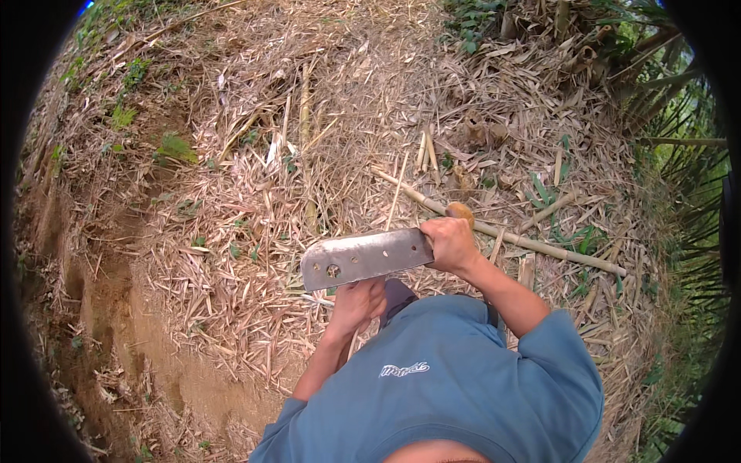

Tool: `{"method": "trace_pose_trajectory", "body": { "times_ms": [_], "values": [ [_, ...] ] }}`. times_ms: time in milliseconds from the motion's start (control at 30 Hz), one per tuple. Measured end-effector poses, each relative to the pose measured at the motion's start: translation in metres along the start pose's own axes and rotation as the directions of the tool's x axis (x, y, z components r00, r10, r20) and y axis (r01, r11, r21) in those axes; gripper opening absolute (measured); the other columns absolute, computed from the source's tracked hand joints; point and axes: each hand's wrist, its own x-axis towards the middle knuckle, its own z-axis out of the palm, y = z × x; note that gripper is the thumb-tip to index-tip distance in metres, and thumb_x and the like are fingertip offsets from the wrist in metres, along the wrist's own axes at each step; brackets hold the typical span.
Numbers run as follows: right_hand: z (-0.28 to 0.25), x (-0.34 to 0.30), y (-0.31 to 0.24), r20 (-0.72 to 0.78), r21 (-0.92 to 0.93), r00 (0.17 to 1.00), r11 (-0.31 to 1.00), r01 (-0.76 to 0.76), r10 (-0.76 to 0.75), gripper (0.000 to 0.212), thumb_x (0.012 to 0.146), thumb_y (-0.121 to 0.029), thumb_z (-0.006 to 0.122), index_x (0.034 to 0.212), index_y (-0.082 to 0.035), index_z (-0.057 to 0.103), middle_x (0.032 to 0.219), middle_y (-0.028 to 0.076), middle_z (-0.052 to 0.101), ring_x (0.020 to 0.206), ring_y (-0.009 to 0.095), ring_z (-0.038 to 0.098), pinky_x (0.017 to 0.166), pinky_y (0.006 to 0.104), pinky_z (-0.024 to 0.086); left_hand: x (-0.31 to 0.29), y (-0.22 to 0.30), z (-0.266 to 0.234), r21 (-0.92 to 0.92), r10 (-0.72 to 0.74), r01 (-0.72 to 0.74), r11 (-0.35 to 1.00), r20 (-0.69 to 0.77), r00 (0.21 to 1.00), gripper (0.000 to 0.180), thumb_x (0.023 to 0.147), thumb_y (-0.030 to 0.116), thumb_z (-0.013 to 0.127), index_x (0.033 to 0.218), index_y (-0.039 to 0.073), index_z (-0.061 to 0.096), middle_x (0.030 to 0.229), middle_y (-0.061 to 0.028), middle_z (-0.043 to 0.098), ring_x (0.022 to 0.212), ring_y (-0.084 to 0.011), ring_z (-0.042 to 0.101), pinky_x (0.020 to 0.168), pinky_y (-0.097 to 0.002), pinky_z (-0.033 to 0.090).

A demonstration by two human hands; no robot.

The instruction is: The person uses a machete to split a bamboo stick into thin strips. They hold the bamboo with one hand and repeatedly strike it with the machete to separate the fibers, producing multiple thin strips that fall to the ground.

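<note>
My right hand (451, 245) is closed round the wooden handle (461, 211) of a broad cleaver (367, 256). Its grey metal blade, pierced by several holes, points left and lies across the view above my left hand. My left hand (358, 305) is closed just below the blade, which hides part of the fingers. A thin pale bamboo stick (397, 190) runs down behind the blade and seems to come out under my left hand, in line with its grip. A whitish strip (316, 299) shows beside the left fingers.
Dry bamboo leaves (255, 208) cover the ground. A long bamboo pole (540, 247) lies to the right, with short cut pieces (426, 150) beyond it. Bare brown soil (147, 324) slopes on the left. Green bamboo growth (687, 201) stands along the right edge.
</note>
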Motion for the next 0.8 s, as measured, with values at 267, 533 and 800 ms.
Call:
{"method": "trace_pose_trajectory", "body": {
  "times_ms": [267, 533, 800],
  "values": [
    [-0.012, 0.010, 0.079, -0.145, -0.020, 0.909, 0.918, -0.397, 0.390, 0.025, 0.077, -0.032, 0.075, 0.084, -0.008, 0.073, 0.058, 0.011, 0.064, 0.048, 0.024, 0.064, 0.049, 0.0370, 0.051, -0.020, 0.008, 0.008, -0.024, -0.008, 0.013, 1.000, 0.205, 0.979, 0.045, 0.106, 0.012, 0.045, 0.151, 0.010, 0.041, 0.060, 0.0057, 0.030, 0.043, -0.0042, 0.027, 0.036, -0.0209, 0.032],
    [-0.001, -0.017, -0.004, -0.077, 0.018, 0.997, 1.000, -0.015, 0.016, 0.029, 0.083, -0.026, 0.063, 0.061, -0.009, 0.053, 0.053, 0.008, 0.057, 0.049, 0.024, 0.060, 0.055, 0.0363, 0.049, -0.010, 0.008, 0.007, 0.010, 0.039, -0.040, 0.999, 0.099, 0.994, 0.045, 0.107, 0.017, 0.042, 0.151, 0.010, 0.040, 0.060, 0.0054, 0.028, 0.042, -0.0039, 0.025, 0.036, -0.0195, 0.029],
    [-0.013, -0.003, 0.041, -0.085, 0.032, 0.945, 0.949, -0.314, 0.315, 0.020, 0.076, -0.025, 0.072, 0.073, -0.007, 0.065, 0.059, 0.011, 0.062, 0.049, 0.026, 0.063, 0.051, 0.0372, 0.051, -0.015, 0.011, 0.009, -0.150, -0.098, 0.123, 0.981, 0.168, 0.981, 0.037, 0.107, 0.015, 0.042, 0.143, 0.008, 0.048, 0.060, 0.0060, 0.028, 0.042, -0.0041, 0.024, 0.037, -0.0216, 0.032]
  ]
}}
